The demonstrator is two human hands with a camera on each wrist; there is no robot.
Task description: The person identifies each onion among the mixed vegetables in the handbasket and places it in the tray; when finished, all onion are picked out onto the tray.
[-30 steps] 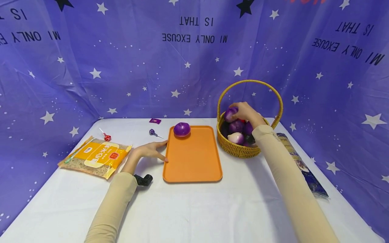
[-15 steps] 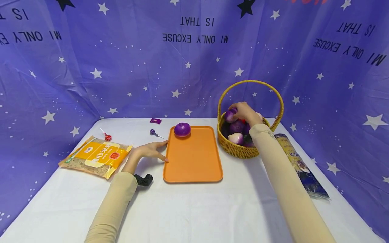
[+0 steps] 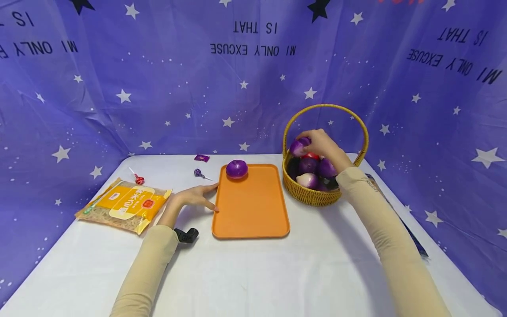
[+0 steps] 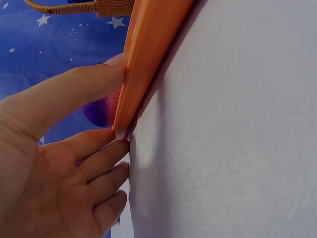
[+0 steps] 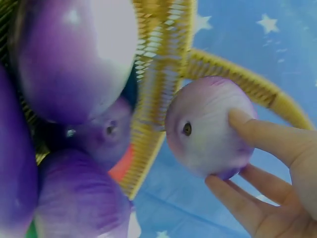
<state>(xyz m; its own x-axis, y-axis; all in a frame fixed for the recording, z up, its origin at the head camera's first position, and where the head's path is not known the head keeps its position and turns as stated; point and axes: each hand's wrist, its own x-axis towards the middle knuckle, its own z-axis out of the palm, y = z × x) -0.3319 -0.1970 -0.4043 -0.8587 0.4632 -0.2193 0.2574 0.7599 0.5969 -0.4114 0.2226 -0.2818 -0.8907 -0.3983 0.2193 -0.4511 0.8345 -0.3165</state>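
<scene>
My right hand [image 3: 321,144] holds a purple-and-white onion [image 3: 299,147] over the left rim of the wicker basket [image 3: 313,199]. In the right wrist view, the thumb and fingers grip the onion [image 5: 210,126] from one side, and its pale end with a small brown spot shows. More purple vegetables [image 3: 308,166] and something red [image 3: 311,156] fill the basket. My left hand [image 3: 194,196] touches the left edge of the orange tray [image 3: 253,207], with thumb and fingers spread. A glossy purple round vegetable [image 3: 236,169] sits at the tray's back left corner.
A yellow noodle bag [image 3: 124,205] lies at the left, with a red lollipop [image 3: 139,179] behind it. A purple lollipop [image 3: 199,173] and a small purple packet [image 3: 202,158] lie behind the left hand. The basket handle [image 3: 325,105] arches high. My right sleeve partly covers a dark packet [image 3: 416,240].
The right hand has raised the onion slightly, up and to the left, and the red thing beneath it shows more. The left hand and the tray have stayed in place.
</scene>
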